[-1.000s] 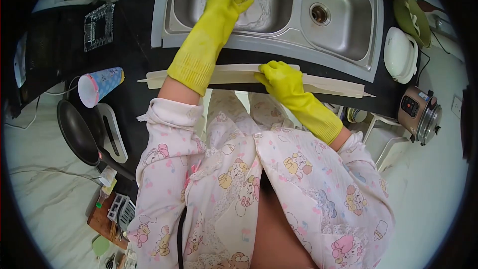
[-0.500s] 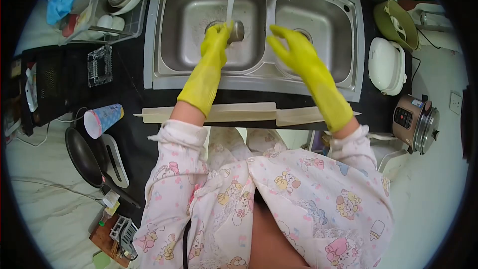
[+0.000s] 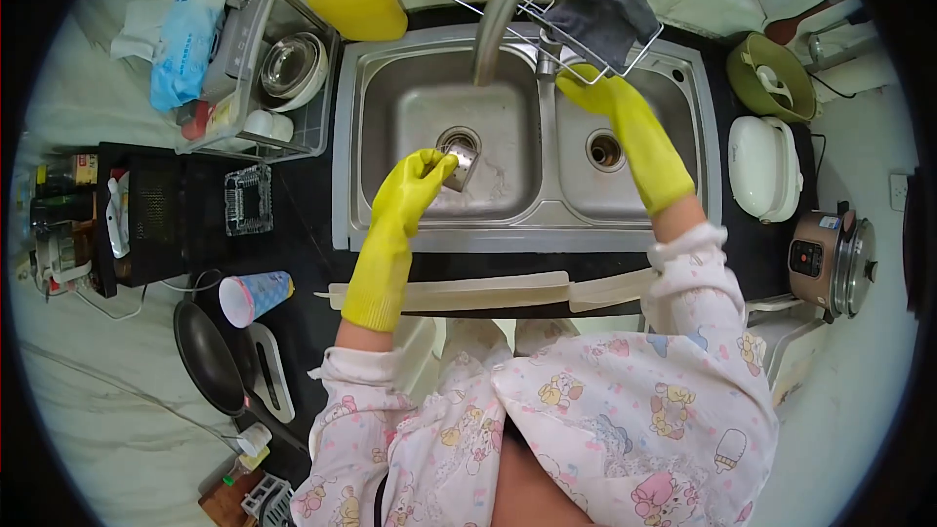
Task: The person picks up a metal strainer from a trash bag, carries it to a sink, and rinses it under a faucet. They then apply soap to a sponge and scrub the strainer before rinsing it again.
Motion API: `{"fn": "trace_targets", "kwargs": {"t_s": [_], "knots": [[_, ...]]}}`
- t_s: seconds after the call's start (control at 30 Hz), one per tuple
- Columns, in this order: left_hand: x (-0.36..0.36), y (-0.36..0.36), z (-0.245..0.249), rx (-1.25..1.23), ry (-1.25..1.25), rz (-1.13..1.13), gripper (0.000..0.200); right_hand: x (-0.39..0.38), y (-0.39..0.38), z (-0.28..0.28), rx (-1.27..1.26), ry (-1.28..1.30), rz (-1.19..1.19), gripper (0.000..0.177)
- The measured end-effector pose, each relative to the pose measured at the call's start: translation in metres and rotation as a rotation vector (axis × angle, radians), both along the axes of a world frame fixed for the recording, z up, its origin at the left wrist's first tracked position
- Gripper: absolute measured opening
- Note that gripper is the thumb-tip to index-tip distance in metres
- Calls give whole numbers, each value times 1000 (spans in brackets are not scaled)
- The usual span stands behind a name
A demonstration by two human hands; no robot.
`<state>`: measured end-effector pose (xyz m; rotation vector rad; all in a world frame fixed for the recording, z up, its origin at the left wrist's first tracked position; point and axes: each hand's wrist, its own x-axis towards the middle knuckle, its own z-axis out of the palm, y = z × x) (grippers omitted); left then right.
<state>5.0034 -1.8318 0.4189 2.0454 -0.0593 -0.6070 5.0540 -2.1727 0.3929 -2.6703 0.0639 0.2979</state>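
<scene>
Left hand (image 3: 415,183) pinches strainer (image 3: 463,168) low in left basin (image 3: 398,132), by drain (image 3: 457,134). Right hand (image 3: 617,102) well apart, near faucet (image 3: 508,2) base; can't tell if gripping. Smooth metal may slip: pinch firmly, stay low.

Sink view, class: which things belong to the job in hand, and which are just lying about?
Likely the job:
- strainer, in the left hand
- sink
- tap, right hand near its base

Lying about:
- pan
- cup
- cooker
- yellow bottle
</scene>
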Motion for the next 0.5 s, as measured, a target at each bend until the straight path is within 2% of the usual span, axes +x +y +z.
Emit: {"fn": "trace_targets", "kwargs": {"t_s": [0.03, 0.07, 0.1, 0.13, 0.17, 0.2, 0.27, 0.3, 0.33, 0.37, 0.4, 0.47, 0.5], "knots": [[-2, 8, 9, -161, 27, 21, 25, -23, 11, 41, 171, 18, -56, 33], [-2, 16, 7, -181, 21, 15, 25, -40, 9, 35, 668, -42, -178, 36], [0, 23, -1, -412, 149, 105, 24, -58, -1, 24, 1161, -112, -292, 39], [3, 30, -11, -645, 280, 191, 24, -74, -9, 26, 1067, -102, -341, 44], [5, 37, -31, -620, 245, 193, 25, -82, -20, 40, 1042, -120, -331, 44], [9, 48, -65, -143, -20, 44, 28, -88, -32, 56, 679, -219, -339, 41], [9, 50, -41, 579, -390, -270, 33, -93, -50, 86, -38, -403, -342, 37], [11, 55, -43, 514, -367, -224, 36, -91, -54, 101, -396, -484, -340, 35], [11, 60, -39, 501, -373, -220, 36, -73, -58, 133, -273, -742, -284, 33], [9, 65, -32, 239, -209, -92, 37, -56, -30, 179, 36, -697, -405, 29], [5, 69, -23, -21, -40, 33, 37, -42, 20, 224, -47, -902, -255, 25], [2, 72, -17, -77, -64, 17, 35, 17, 58, 246, 90, -833, -69, 28], [2, 72, -23, -104, -54, 41, 34, 24, 116, 267, -144, -740, -87, 33]]}}
